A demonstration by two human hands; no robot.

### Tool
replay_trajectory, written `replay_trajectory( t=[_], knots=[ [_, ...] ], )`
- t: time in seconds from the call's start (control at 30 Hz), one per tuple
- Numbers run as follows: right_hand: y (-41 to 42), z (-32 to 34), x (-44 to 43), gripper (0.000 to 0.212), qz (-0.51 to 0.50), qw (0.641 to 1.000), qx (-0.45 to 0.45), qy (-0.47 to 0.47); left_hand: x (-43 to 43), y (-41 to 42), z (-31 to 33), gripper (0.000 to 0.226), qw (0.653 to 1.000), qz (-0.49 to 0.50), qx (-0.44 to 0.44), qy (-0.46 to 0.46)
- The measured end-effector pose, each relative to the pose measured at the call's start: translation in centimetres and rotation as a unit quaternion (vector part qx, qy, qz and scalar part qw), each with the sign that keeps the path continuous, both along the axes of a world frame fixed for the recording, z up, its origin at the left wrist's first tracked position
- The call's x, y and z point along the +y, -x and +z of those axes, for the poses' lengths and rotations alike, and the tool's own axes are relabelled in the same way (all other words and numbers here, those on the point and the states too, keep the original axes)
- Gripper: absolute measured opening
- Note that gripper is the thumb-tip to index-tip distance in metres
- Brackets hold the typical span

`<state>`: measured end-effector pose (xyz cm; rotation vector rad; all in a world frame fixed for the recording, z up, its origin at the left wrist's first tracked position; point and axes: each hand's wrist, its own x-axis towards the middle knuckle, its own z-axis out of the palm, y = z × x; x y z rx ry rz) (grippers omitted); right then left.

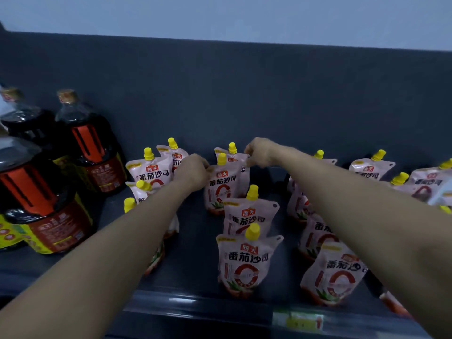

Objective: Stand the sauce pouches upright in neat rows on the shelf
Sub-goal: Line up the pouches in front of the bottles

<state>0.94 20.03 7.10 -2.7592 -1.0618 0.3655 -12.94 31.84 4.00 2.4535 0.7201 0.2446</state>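
Dark shelf (195,263); both arms outstretched, left hand (193,171), right hand (260,152) pinching pouch (221,187).

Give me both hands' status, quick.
Left hand: fingers pinching the top left corner of a pink yellow-capped sauce pouch.
Right hand: fingers pinching the top right corner of that pouch's row; which pouch unclear.

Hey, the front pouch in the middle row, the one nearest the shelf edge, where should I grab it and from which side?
Likely best to pinch the front middle pouch by its flat top corners, either side of the yellow cap, coming from above and in front. It stands upright facing you, top clear, while its soft body is crowded by the pouch behind.
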Motion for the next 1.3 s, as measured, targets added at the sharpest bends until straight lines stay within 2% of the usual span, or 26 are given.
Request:
replay_trajectory(
  t=[0.17,0.27,0.37,0.63,0.7,0.77,0.9,1.3],
  knots=[
    [-1.6,-0.9,1.4,0.015,0.013,0.998,-0.043,0.044,0.7,-1.1,-0.2,0.023,1.000,-0.011,-0.012,0.001],
    [-2.8,-0.9,1.2,0.024,-0.002,0.997,-0.060,0.044,0.4,-1.8,-0.2,0.021,0.999,-0.035,-0.013,0.016],
    [-3.7,-0.6,0.5,0.022,-0.009,0.997,-0.064,0.046,0.0,-2.8,-0.3,0.020,0.997,-0.054,-0.023,0.044],
    [-4.7,-0.8,-1.3,0.036,-0.051,0.998,-0.042,0.022,-1.4,-4.6,-0.6,0.019,0.992,-0.100,-0.009,0.076],
    [-4.6,-0.7,-1.4,0.030,-0.055,0.998,-0.027,0.005,-1.5,-4.7,-0.5,0.018,0.991,-0.108,-0.003,0.081],
    [-4.4,-0.4,-1.6,0.010,-0.049,0.999,-0.024,-0.006,-1.4,-4.8,-0.5,0.018,0.989,-0.116,0.003,0.087],
    [-4.3,0.1,-2.0,0.021,-0.043,0.998,-0.044,-0.014,-1.3,-4.9,-0.4,0.018,0.987,-0.121,0.002,0.103],
    [-3.0,2.4,-4.1,0.025,-0.053,0.996,-0.067,-0.038,-1.4,-5.0,-0.3,0.022,0.983,-0.148,0.012,0.109]
  ],
)
